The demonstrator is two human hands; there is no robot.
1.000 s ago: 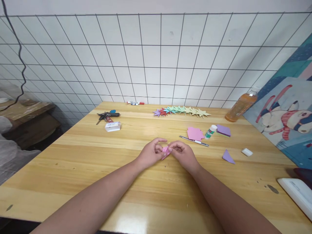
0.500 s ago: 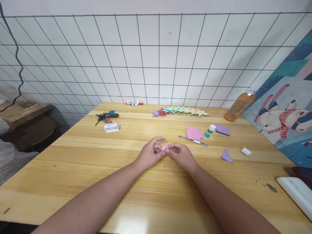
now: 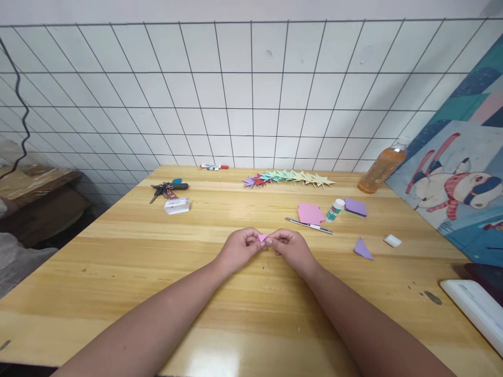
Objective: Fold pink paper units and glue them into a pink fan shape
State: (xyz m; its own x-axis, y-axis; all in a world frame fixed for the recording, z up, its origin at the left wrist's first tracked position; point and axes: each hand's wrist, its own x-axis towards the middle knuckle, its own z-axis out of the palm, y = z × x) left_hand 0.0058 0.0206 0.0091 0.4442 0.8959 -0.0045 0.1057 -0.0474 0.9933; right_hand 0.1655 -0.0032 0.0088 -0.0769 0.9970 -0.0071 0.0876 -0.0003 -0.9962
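Observation:
A small folded piece of pink paper (image 3: 262, 237) is pinched between my two hands, just above the middle of the wooden table. My left hand (image 3: 241, 247) grips its left side with the thumb and fingers closed. On the right side, my right hand (image 3: 290, 248) pinches it in the same way, the thumbs nearly meeting. Fingertips hide part of the folds. Beyond my right hand lie a utility knife (image 3: 308, 225) and a stack of pink paper (image 3: 310, 213), beside a glue stick (image 3: 335, 210).
Folded paper stars (image 3: 288, 178) form a row near the tiled wall. To the right are purple paper sheets (image 3: 356, 207), a purple folded triangle (image 3: 363, 248), a white eraser (image 3: 392, 241) and a bottle (image 3: 382, 168). Keys (image 3: 168, 189), a small box (image 3: 177, 206) and markers (image 3: 214, 167) lie left.
The raised fingers of my left hand have curled down toward the paper. The pink paper now shows a smaller triangular face. The whole view has shifted slightly.

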